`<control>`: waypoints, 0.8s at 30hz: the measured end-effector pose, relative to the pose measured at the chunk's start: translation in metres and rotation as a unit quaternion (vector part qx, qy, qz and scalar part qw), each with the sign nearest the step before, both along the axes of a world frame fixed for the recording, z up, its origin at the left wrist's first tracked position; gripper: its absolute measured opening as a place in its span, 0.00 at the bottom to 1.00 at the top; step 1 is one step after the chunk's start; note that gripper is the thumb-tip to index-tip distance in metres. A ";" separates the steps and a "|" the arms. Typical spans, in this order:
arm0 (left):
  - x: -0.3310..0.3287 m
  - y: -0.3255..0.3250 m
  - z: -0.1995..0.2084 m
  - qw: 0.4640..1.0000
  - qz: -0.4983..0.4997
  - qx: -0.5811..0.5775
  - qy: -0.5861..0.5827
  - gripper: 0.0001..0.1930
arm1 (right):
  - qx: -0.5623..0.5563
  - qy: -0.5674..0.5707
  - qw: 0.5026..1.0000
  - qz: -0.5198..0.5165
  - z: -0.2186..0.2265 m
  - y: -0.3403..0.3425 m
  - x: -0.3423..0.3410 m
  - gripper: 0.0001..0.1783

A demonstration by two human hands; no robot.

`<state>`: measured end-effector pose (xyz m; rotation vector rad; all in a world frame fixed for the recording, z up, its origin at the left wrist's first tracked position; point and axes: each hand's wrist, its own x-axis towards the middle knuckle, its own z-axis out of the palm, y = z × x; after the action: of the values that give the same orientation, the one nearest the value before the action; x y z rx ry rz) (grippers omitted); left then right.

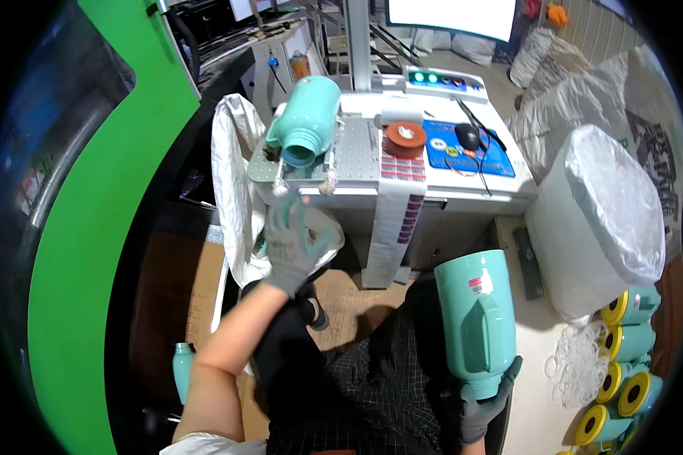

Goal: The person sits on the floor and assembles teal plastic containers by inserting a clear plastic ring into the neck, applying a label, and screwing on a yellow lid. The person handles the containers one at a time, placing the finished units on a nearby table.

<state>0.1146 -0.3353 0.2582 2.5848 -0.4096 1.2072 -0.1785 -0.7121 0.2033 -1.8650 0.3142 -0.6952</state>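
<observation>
My left hand point(287, 241), in a white-and-grey work glove with mint-green fingertips, reaches toward the front edge of the bench. Its fingers are spread, slightly blurred, and hold nothing. Just beyond it a mint-green thermos flask body point(315, 110) lies on a perforated metal plate point(357, 155), its neck pointing toward me. At the lower right, my right hand point(489, 409), in a grey glove, grips another mint-green thermos flask body point(478, 315) by its neck. That one is held neck down, its handle facing me and a small red-and-white label near its wide end.
A strip of labels point(395, 220) hangs over the bench front below a reddish-brown roll point(406, 140). A mouse point(468, 136) rests on a blue pad. White sacks point(599, 220) and several yellow-rimmed flask bodies point(630, 341) stand right; a green machine panel point(91, 250) borders the left.
</observation>
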 end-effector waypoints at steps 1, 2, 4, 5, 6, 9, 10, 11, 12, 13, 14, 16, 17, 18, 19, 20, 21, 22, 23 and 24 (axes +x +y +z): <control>0.022 0.004 0.018 0.999 -0.006 0.022 -0.024 0.40 | -0.009 -0.026 1.000 0.002 0.002 -0.004 0.011 0.70; 0.042 0.009 0.039 0.998 -0.010 0.045 -0.048 0.38 | -0.016 -0.052 0.998 0.006 0.007 -0.006 0.023 0.68; 0.100 0.041 0.046 0.972 0.000 0.217 -0.093 0.36 | -0.015 -0.083 0.996 0.033 0.028 0.004 0.058 0.67; 0.130 0.060 0.041 0.946 0.008 0.305 -0.111 0.35 | -0.011 -0.097 0.994 0.048 0.039 0.012 0.077 0.66; 0.156 0.082 0.034 0.946 -0.066 0.295 -0.115 0.31 | -0.008 -0.114 0.991 0.072 0.046 0.023 0.097 0.66; 0.141 0.084 0.067 0.945 -0.071 0.310 -0.080 0.32 | -0.063 -0.173 0.977 0.108 0.069 0.035 0.143 0.62; 0.119 0.078 0.077 0.959 -0.076 0.264 -0.073 0.32 | -0.106 -0.176 0.973 0.103 0.072 0.034 0.156 0.61; 0.093 0.073 0.084 0.970 -0.083 0.218 -0.065 0.32 | -0.149 -0.176 0.968 0.096 0.075 0.032 0.168 0.60; 0.063 0.066 0.089 0.978 -0.099 0.161 -0.093 0.33 | -0.193 -0.174 0.962 0.086 0.080 0.029 0.179 0.59; 0.029 0.064 0.093 0.980 -0.112 0.109 -0.121 0.36 | -0.256 -0.181 0.946 0.080 0.090 0.030 0.193 0.57; 0.001 0.063 0.087 0.973 -0.114 0.100 -0.173 0.36 | -0.314 -0.163 0.933 0.064 0.104 0.035 0.204 0.57; -0.079 0.080 0.088 0.967 -0.148 0.072 -0.194 0.32 | -0.392 -0.200 0.894 0.086 0.117 0.058 0.247 0.57; -0.112 0.092 0.064 0.959 -0.219 0.032 -0.176 0.32 | -0.387 -0.223 0.889 0.100 0.123 0.079 0.269 0.57; -0.125 0.083 0.061 0.952 -0.262 -0.025 -0.155 0.33 | -0.401 -0.234 0.879 0.108 0.127 0.098 0.287 0.57; -0.140 0.074 0.065 0.940 -0.304 -0.077 -0.137 0.35 | -0.421 -0.224 0.871 0.122 0.134 0.116 0.302 0.57; -0.151 0.043 0.088 0.933 -0.313 -0.131 -0.117 0.37 | -0.445 -0.207 0.861 0.133 0.135 0.132 0.317 0.57; -0.155 0.036 0.078 0.935 -0.318 -0.151 -0.048 0.39 | -0.467 -0.233 0.841 0.144 0.141 0.153 0.337 0.55; -0.163 0.030 0.058 0.933 -0.317 -0.169 0.026 0.40 | -0.484 -0.257 0.821 0.160 0.138 0.177 0.358 0.54; -0.170 0.017 0.046 0.901 -0.314 -0.282 0.099 0.41 | -0.493 -0.263 0.811 0.174 0.136 0.208 0.374 0.52; -0.173 0.006 0.035 0.843 -0.323 -0.398 0.164 0.41 | -0.516 -0.265 0.796 0.176 0.140 0.225 0.388 0.50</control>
<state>-0.0586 -0.3296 0.2930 1.6560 -0.5056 0.5032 0.2091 -0.4870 0.3436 -2.4839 -0.9542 -1.2165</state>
